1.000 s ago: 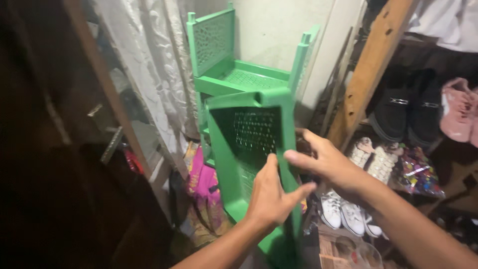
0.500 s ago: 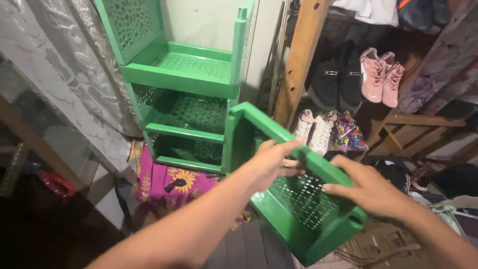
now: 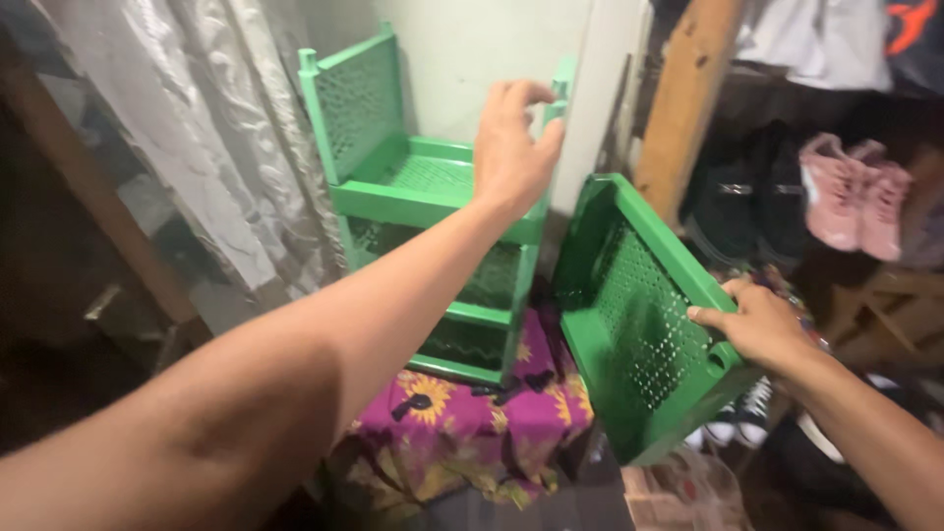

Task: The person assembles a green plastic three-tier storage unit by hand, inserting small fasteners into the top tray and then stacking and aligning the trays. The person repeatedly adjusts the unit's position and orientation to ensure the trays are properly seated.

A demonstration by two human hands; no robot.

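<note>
Hands: your left hand (image 3: 513,138) is up with fingers loosely spread and curled, gripping nothing; your right hand (image 3: 752,324) is clamped on the rim of the loose green perforated plastic shelf tray (image 3: 644,315).
Tray: tilted on edge under your right hand, long axis running from up near the wooden post (image 3: 683,93) down toward you.
Rack: green stacked plastic shelf rack (image 3: 428,206) sits just beyond your left hand, left of the tray, nearer that hand.
Textures: mesh panels, smooth rims.
Below: purple sunflower-print cloth (image 3: 462,423).
</note>
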